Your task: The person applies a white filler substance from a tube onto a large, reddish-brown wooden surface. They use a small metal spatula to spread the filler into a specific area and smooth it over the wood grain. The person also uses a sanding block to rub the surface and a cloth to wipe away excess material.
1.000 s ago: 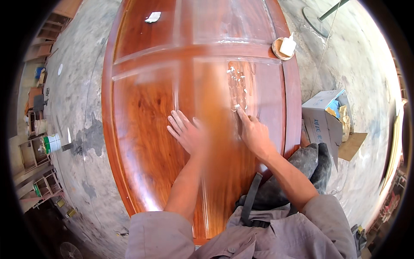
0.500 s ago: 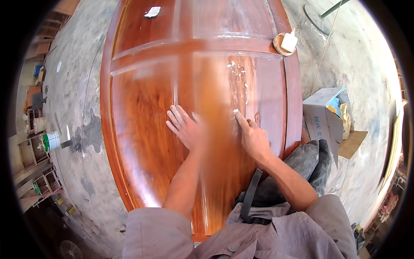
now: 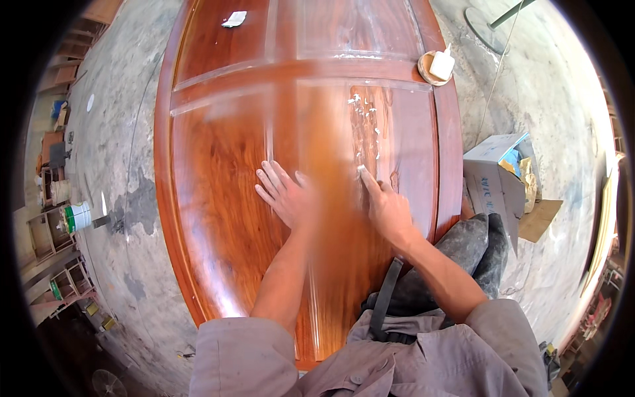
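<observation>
A large glossy reddish-brown wooden panelled door (image 3: 225, 139) lies beneath my hands. My left hand (image 3: 286, 198) rests flat on it left of the middle, fingers spread and holding nothing. My right hand (image 3: 389, 208) touches the right lower panel with its index finger stretched forward and its other fingers curled. Something white shows at that fingertip; whether it is paste or a small piece, I cannot tell. Just ahead, white crumbs or smears (image 3: 358, 100) dot a rough dark strip (image 3: 362, 129) in the wood. A blurred orange-brown smear across the picture hides the door's middle.
On the door's right edge, a white bottle (image 3: 442, 65) sits in a round dish (image 3: 426, 69). A white scrap (image 3: 235, 19) lies at the far left. An opened cardboard box (image 3: 496, 178) stands on the floor at right, near my knee. A white-and-green bucket (image 3: 78, 216) is at left.
</observation>
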Demonstrator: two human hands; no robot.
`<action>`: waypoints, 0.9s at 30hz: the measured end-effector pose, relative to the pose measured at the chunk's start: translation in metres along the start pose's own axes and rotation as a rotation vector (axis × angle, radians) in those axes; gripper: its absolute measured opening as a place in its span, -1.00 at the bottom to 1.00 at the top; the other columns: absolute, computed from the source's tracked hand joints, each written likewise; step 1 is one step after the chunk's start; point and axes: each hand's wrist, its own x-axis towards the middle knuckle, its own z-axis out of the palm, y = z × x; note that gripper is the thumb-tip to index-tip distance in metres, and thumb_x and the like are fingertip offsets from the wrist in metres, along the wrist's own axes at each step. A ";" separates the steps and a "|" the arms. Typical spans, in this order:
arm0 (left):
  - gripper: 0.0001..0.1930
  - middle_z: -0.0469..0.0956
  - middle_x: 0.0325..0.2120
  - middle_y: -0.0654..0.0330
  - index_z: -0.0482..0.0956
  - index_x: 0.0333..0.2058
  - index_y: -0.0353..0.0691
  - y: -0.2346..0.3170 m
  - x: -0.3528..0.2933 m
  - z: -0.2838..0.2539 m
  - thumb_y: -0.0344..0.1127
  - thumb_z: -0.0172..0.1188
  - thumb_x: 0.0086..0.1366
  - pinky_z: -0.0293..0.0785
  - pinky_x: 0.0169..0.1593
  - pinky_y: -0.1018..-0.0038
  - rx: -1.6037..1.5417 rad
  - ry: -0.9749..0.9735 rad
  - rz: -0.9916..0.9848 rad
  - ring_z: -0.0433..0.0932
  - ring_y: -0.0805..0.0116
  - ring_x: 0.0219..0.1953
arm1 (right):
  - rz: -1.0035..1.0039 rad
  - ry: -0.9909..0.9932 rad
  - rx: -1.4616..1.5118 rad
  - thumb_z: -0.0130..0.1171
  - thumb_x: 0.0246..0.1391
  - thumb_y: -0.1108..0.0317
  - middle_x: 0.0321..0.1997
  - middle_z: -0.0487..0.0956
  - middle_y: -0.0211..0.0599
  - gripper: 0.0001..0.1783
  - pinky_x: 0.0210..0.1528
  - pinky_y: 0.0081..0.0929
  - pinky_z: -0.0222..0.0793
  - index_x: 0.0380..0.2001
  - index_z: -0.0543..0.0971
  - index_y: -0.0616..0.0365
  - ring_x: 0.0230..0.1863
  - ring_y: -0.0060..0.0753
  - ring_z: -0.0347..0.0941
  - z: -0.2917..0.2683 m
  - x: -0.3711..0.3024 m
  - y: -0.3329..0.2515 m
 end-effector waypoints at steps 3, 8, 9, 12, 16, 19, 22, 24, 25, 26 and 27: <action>-0.29 -0.06 0.61 -0.03 0.06 0.53 -0.39 -0.004 0.002 -0.004 -0.07 -0.12 0.58 -0.31 0.65 0.00 0.004 0.002 -0.018 -0.14 0.02 0.65 | -0.011 -0.007 0.043 0.07 0.22 0.56 -0.16 0.66 0.18 -0.24 -0.26 0.17 0.59 0.50 0.35 -0.11 -0.32 0.34 0.63 -0.002 -0.003 -0.008; -0.29 -0.06 0.61 -0.03 0.06 0.53 -0.39 0.002 0.000 0.001 -0.07 -0.13 0.58 -0.31 0.65 0.01 -0.009 0.010 -0.002 -0.14 0.02 0.65 | 0.037 -0.017 -0.017 0.09 0.22 0.55 -0.15 0.67 0.15 -0.21 -0.26 0.14 0.60 0.52 0.34 -0.17 -0.32 0.31 0.65 -0.011 0.031 -0.011; -0.29 -0.06 0.61 -0.03 0.06 0.53 -0.39 0.000 0.001 0.000 -0.07 -0.13 0.58 -0.31 0.65 0.01 -0.002 -0.001 -0.010 -0.14 0.02 0.65 | 0.020 -0.009 0.000 0.10 0.22 0.55 -0.15 0.67 0.15 -0.21 -0.26 0.14 0.60 0.52 0.34 -0.18 -0.32 0.31 0.65 -0.001 0.016 -0.007; -0.29 -0.05 0.61 -0.03 0.06 0.54 -0.39 -0.001 0.004 -0.006 -0.07 -0.12 0.58 -0.31 0.65 0.00 0.001 -0.015 -0.019 -0.14 0.02 0.65 | -0.012 0.022 0.017 0.11 0.22 0.53 -0.15 0.67 0.14 -0.22 -0.27 0.13 0.60 0.51 0.34 -0.18 -0.33 0.31 0.65 0.005 0.006 -0.006; -0.28 -0.04 0.61 -0.03 0.06 0.54 -0.39 0.001 0.000 0.001 -0.07 -0.11 0.57 -0.30 0.65 -0.01 -0.021 0.012 -0.002 -0.14 0.00 0.65 | 0.032 -0.002 -0.042 0.12 0.22 0.51 -0.16 0.68 0.12 -0.23 -0.28 0.12 0.60 0.50 0.36 -0.18 -0.33 0.30 0.65 -0.005 0.033 -0.013; -0.28 -0.04 0.61 -0.03 0.06 0.54 -0.38 -0.003 0.001 -0.002 -0.07 -0.11 0.57 -0.30 0.65 -0.01 -0.029 -0.006 -0.030 -0.13 0.00 0.64 | 0.006 -0.005 -0.018 0.12 0.21 0.52 -0.21 0.67 0.12 -0.23 -0.30 0.14 0.58 0.50 0.37 -0.17 -0.33 0.29 0.65 0.004 0.008 -0.012; -0.29 -0.03 0.60 -0.03 0.07 0.54 -0.38 0.000 0.003 -0.001 -0.07 -0.11 0.57 -0.30 0.65 -0.01 -0.004 0.018 -0.003 -0.13 0.01 0.64 | 0.027 -0.013 0.002 0.12 0.22 0.52 -0.25 0.66 0.13 -0.25 -0.30 0.16 0.57 0.48 0.38 -0.15 -0.33 0.29 0.65 -0.004 0.015 -0.013; -0.29 -0.03 0.60 -0.03 0.07 0.53 -0.38 -0.001 0.000 0.001 -0.08 -0.11 0.57 -0.29 0.65 -0.01 0.001 0.019 0.000 -0.12 0.01 0.64 | 0.035 -0.002 -0.021 0.11 0.22 0.51 -0.24 0.66 0.13 -0.26 -0.29 0.17 0.58 0.48 0.39 -0.15 -0.33 0.29 0.65 -0.003 0.029 -0.013; -0.29 -0.03 0.60 -0.03 0.07 0.53 -0.38 0.000 0.000 0.001 -0.08 -0.11 0.57 -0.29 0.65 -0.01 0.001 0.022 0.002 -0.12 0.01 0.64 | 0.038 0.007 -0.033 0.11 0.22 0.51 -0.24 0.66 0.13 -0.26 -0.29 0.17 0.58 0.47 0.39 -0.14 -0.33 0.30 0.65 -0.004 0.033 -0.013; -0.29 -0.03 0.60 -0.03 0.07 0.53 -0.39 -0.001 0.000 0.001 -0.08 -0.11 0.58 -0.29 0.65 -0.01 0.001 0.016 0.001 -0.12 0.01 0.64 | 0.030 0.006 -0.035 0.11 0.22 0.51 -0.24 0.66 0.14 -0.27 -0.28 0.17 0.58 0.47 0.39 -0.14 -0.33 0.30 0.65 -0.001 0.025 -0.012; -0.29 -0.03 0.60 -0.03 0.07 0.53 -0.39 -0.002 0.000 0.000 -0.07 -0.11 0.58 -0.28 0.65 -0.01 0.002 0.013 -0.006 -0.12 0.01 0.64 | 0.016 0.004 -0.037 0.11 0.23 0.51 -0.23 0.66 0.14 -0.27 -0.28 0.17 0.58 0.47 0.40 -0.14 -0.33 0.31 0.65 0.001 0.011 -0.013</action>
